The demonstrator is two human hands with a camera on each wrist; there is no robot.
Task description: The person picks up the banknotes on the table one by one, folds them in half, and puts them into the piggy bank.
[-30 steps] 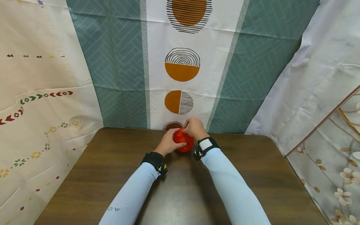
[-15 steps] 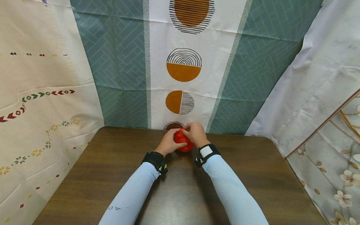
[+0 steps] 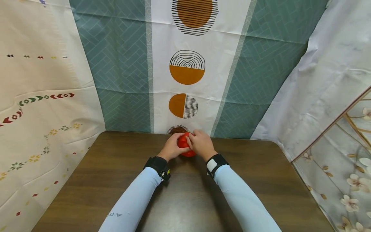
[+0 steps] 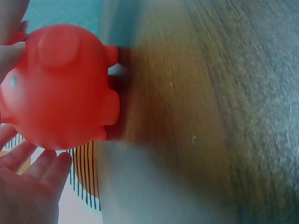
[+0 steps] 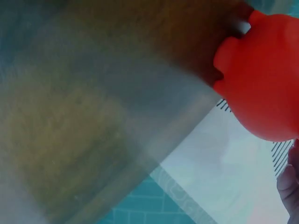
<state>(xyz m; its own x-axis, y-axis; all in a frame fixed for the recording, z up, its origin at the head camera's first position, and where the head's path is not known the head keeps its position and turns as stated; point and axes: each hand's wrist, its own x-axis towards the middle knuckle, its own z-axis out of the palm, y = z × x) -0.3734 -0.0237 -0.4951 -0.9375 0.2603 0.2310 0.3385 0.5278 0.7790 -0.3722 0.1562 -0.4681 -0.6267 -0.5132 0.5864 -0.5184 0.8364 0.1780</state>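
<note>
A red pig-shaped piggy bank (image 3: 188, 153) stands on its short feet at the table's far edge, its snout (image 4: 58, 45) toward me. My left hand (image 3: 170, 149) holds it from the left, the thumb across its front. In the left wrist view, fingertips (image 4: 58, 175) lie along its side. My right hand (image 3: 202, 144) is at its upper right, fingers bent and thumb touching near the top. Whether anything thin sits between those fingers is hidden. In the right wrist view the piggy bank fills the right edge, with a fingertip (image 5: 286, 179) below it.
The brown wooden table (image 3: 116, 180) stretches under both arms. Behind its far edge hangs a teal and white cloth (image 3: 127, 106) with orange circles. A cream patterned cloth (image 3: 52, 112) hangs at left and a white floral one (image 3: 327, 135) at right.
My right hand has come down from above the piggy bank to its upper right side, and its wrist has turned. My left hand keeps its hold, and the piggy bank stays in place.
</note>
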